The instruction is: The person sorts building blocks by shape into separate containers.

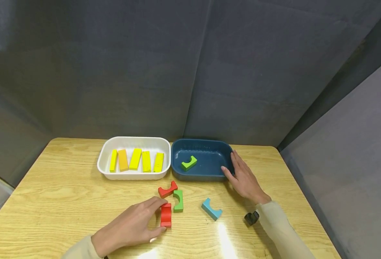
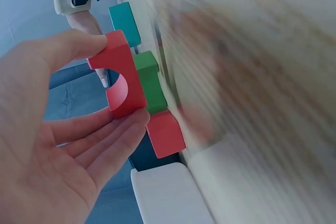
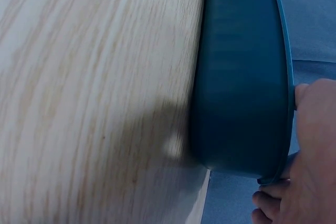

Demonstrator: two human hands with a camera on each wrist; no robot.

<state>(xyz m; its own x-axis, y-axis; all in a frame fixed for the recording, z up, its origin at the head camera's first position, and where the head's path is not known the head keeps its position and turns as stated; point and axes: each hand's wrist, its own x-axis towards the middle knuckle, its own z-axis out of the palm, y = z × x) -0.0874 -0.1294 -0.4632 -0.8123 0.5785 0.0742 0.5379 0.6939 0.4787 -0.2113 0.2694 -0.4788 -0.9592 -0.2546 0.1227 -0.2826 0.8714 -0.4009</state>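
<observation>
My left hand [image 1: 133,221] pinches a red arch block [image 1: 166,216] between thumb and fingertips at its two ends, low over the table. In the left wrist view, the curved cut-out of this red block [image 2: 119,74] faces the palm. Just beyond it lie a green arch block [image 1: 179,200] and a second red arch block [image 1: 168,189]. My right hand [image 1: 247,181] rests at the right end of a dark blue tray [image 1: 203,177], fingers stretched along the side and thumb over the front rim. A lighter green arch block [image 1: 189,163] lies inside that tray.
A white tray [image 1: 133,176] holding several yellow blocks [image 1: 135,159] and one orange-yellow block [image 1: 123,160] stands left of the blue tray. On the wooden table [image 1: 64,194], a light blue arch block [image 1: 211,209] lies between the hands. Dark grey cloth [image 1: 129,72] hangs behind.
</observation>
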